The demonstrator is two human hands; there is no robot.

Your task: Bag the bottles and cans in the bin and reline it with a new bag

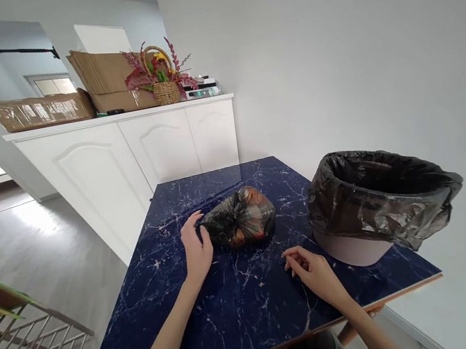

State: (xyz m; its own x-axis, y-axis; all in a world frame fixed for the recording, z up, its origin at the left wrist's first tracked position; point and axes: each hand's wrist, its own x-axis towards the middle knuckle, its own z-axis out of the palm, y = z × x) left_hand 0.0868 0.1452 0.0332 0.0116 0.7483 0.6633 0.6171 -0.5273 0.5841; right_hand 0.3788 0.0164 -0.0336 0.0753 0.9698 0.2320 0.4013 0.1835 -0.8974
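Observation:
A black plastic bag (241, 221), filled and bunched together at its middle, lies on the blue marbled table (242, 329). Something orange and pale shows through its thin film. Beside its left end is my left hand (197, 245), fingers apart and curved, holding nothing; whether it touches the bag I cannot tell. My right hand (313, 271) rests over the table nearer to me, fingers loosely curled with the thumb against them, and I see nothing in it. To its right stands a pale bin (354, 249) with a black liner (373, 204) folded over its rim.
A white cabinet (173, 143) stands behind the table, bearing cardboard boxes (112, 78), a wicker flower basket (167, 93) and a clear bottle (205, 92). The wall (328, 49) borders the right side. At lower left is a metal rack (33, 348).

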